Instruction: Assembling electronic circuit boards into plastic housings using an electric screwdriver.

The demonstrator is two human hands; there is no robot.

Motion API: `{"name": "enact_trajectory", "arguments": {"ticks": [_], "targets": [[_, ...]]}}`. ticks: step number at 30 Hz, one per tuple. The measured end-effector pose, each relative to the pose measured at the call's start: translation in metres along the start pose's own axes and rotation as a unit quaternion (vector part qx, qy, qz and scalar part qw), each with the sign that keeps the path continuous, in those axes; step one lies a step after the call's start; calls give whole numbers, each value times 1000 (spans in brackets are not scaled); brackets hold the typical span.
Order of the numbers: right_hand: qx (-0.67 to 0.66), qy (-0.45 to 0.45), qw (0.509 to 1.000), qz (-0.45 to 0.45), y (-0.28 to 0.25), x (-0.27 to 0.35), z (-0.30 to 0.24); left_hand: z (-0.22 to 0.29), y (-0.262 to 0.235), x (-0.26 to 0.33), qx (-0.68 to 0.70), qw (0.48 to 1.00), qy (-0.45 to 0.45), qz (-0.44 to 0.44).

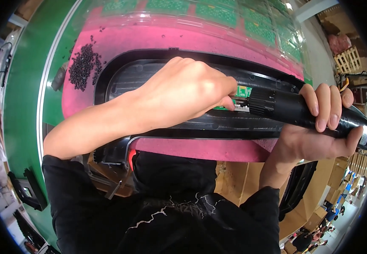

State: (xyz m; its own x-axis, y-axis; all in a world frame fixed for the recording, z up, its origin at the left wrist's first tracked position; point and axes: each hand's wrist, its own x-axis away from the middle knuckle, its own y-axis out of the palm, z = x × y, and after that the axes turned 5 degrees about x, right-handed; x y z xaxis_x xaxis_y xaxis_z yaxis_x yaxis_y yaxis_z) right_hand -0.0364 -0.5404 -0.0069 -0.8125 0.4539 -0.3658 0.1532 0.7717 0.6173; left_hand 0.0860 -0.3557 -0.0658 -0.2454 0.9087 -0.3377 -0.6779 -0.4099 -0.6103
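A long black plastic housing (pixel 128 78) with a raised rim lies across the pink mat (pixel 183 148). My right hand (pixel 308 142) is wrapped round a black electric screwdriver (pixel 291 106), held nearly level with its ribbed collar toward the left. Over the housing, my left hand (pixel 194 86) is closed in a pinch just off the screwdriver's front end. Whatever its fingertips grip is mostly hidden. A small green circuit board (pixel 245 91) shows between the left fingers and the collar, above the housing's floor.
Small black screws (pixel 84 65) are heaped at the mat's left. Clear plastic trays (pixel 217 15) with green circuit boards stand at the back. A black part (pixel 27 188) lies on the green table (pixel 20 106). Cardboard boxes (pixel 242 178) are below the front edge; people (pixel 308 241) appear far right.
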Motion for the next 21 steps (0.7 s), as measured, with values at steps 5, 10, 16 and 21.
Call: {"name": "enact_trajectory", "arguments": {"ticks": [5,10,16,21], "targets": [[12,-13,1000,24,3,2,7,-1,-1,1,-86,996,31,10],[42,-35,997,61,9,7,12,4,1,-3,-87,991,72,67],[62,-49,994,70,9,9,22,5,3,-1,-102,986,92,89],[84,-55,990,100,12,8,26,10,-2,0,-157,987,31,31]]}}
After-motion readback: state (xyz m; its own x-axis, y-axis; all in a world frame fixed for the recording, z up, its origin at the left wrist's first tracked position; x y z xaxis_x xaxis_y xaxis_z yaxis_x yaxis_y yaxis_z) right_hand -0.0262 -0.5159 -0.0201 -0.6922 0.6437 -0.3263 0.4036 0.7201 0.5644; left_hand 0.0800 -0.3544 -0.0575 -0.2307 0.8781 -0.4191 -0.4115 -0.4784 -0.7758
